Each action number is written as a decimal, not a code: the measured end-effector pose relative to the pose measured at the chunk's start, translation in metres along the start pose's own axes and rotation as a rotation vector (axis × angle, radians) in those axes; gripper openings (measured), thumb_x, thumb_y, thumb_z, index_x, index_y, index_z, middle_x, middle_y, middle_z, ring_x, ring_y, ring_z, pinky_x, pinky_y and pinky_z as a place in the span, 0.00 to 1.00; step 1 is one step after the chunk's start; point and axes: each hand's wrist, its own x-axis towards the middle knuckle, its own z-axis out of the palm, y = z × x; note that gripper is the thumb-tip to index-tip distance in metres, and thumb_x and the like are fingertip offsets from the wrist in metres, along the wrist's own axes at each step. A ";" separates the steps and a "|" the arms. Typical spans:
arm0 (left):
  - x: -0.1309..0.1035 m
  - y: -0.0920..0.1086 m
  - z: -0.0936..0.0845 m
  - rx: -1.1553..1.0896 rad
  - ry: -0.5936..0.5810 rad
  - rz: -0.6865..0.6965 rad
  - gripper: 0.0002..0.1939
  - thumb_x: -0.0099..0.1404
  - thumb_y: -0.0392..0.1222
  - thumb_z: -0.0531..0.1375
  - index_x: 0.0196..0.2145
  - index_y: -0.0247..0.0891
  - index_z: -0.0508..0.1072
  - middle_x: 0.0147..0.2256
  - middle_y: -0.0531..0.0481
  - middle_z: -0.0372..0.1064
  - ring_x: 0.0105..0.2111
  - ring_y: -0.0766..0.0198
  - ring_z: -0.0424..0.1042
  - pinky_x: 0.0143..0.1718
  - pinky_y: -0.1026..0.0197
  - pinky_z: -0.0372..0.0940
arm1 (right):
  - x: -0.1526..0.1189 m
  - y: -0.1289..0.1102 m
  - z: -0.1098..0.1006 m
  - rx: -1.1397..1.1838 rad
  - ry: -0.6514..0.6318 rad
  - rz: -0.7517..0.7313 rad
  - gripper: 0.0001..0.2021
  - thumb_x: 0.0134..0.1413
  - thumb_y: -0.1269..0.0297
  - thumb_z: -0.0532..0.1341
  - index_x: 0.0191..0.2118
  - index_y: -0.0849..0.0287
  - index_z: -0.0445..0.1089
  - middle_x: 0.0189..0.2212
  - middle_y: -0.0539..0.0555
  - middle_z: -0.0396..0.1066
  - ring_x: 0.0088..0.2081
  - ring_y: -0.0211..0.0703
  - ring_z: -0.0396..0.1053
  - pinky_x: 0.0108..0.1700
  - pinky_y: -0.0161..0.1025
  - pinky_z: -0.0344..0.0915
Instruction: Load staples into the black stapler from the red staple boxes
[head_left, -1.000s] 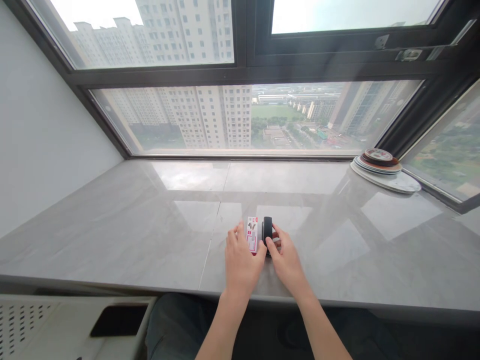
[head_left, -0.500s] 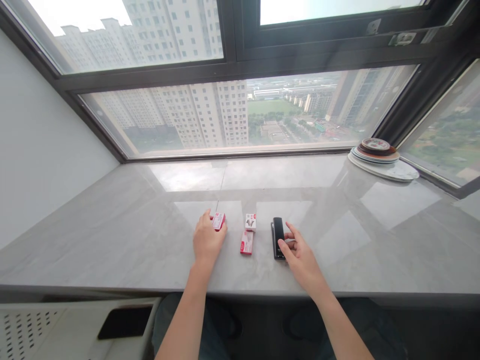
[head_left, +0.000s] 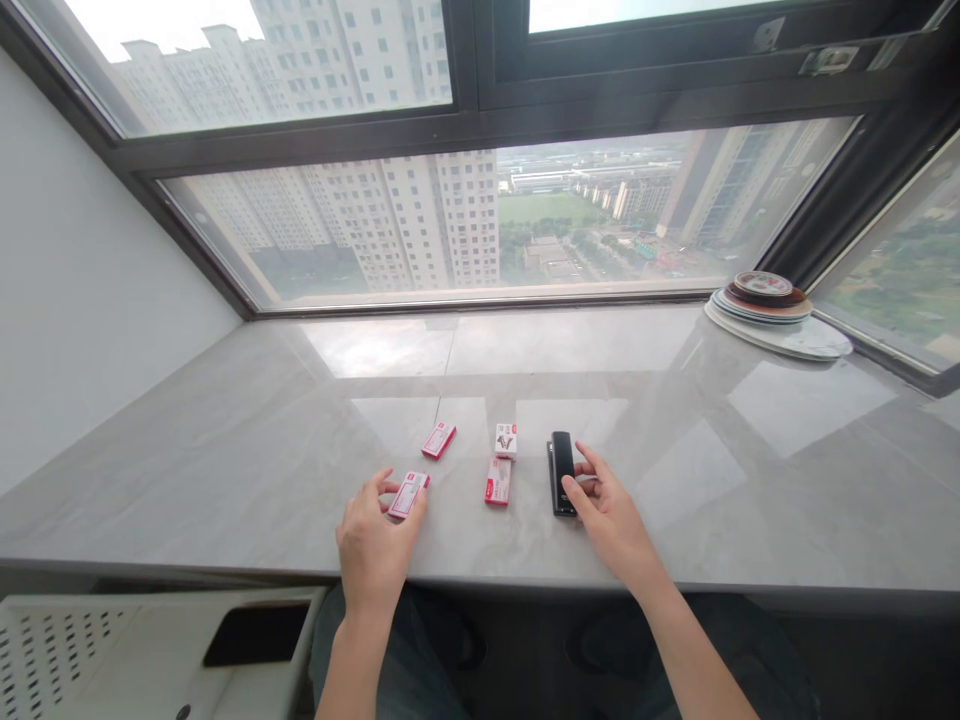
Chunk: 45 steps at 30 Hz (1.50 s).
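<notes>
My left hand [head_left: 377, 530] has its thumb and fingers round the sides of a small pink-and-white box [head_left: 409, 494], near the front edge of the counter. Just beyond it lies a similar pink-and-white box [head_left: 439, 440], untouched. Between my hands sit a white box with a dark picture on top [head_left: 506, 440] and, touching its near side, a pink-and-white box [head_left: 497, 482]. A black stapler [head_left: 560, 470] lies lengthwise to the right of these. My right hand [head_left: 609, 515] is at its right side, thumb on its edge and curled fingers against it.
The grey marble-look counter [head_left: 225, 470] runs up to a dark window frame [head_left: 480, 305]. Stacked plates [head_left: 776, 315] stand in the far right corner. Below the counter at left is a white perforated surface [head_left: 142, 650] with a dark rectangular opening or panel [head_left: 255, 635].
My left hand has moved nearer and left, off the far box, which now lies free. The box now in that hand was not visible before. My right hand stays at the stapler.
</notes>
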 end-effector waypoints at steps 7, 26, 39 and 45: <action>-0.012 0.050 0.002 0.097 0.063 0.006 0.22 0.69 0.50 0.60 0.58 0.45 0.69 0.53 0.41 0.69 0.54 0.43 0.65 0.53 0.42 0.60 | -0.003 -0.008 0.005 -0.076 0.050 -0.043 0.31 0.62 0.45 0.61 0.66 0.55 0.64 0.44 0.57 0.70 0.37 0.44 0.70 0.34 0.38 0.72; -0.036 0.097 0.033 -0.108 -0.440 0.476 0.21 0.62 0.48 0.69 0.53 0.53 0.74 0.59 0.48 0.65 0.58 0.47 0.64 0.59 0.43 0.58 | 0.019 -0.045 -0.017 -0.460 -0.095 -0.338 0.23 0.59 0.71 0.56 0.57 0.48 0.73 0.51 0.53 0.72 0.50 0.45 0.71 0.49 0.41 0.69; -0.032 0.079 0.021 -0.121 -0.575 0.579 0.29 0.70 0.47 0.62 0.66 0.53 0.62 0.68 0.49 0.58 0.70 0.51 0.53 0.71 0.40 0.48 | 0.016 -0.070 0.062 -0.467 -0.030 -0.319 0.10 0.54 0.55 0.67 0.41 0.53 0.74 0.38 0.51 0.77 0.42 0.48 0.74 0.69 0.62 0.46; -0.027 0.074 0.019 -0.141 -0.624 0.542 0.30 0.72 0.49 0.60 0.68 0.56 0.59 0.72 0.50 0.51 0.72 0.52 0.49 0.72 0.40 0.47 | 0.026 -0.059 0.019 0.266 0.067 -0.093 0.19 0.64 0.48 0.57 0.49 0.56 0.71 0.52 0.60 0.76 0.53 0.52 0.73 0.51 0.47 0.72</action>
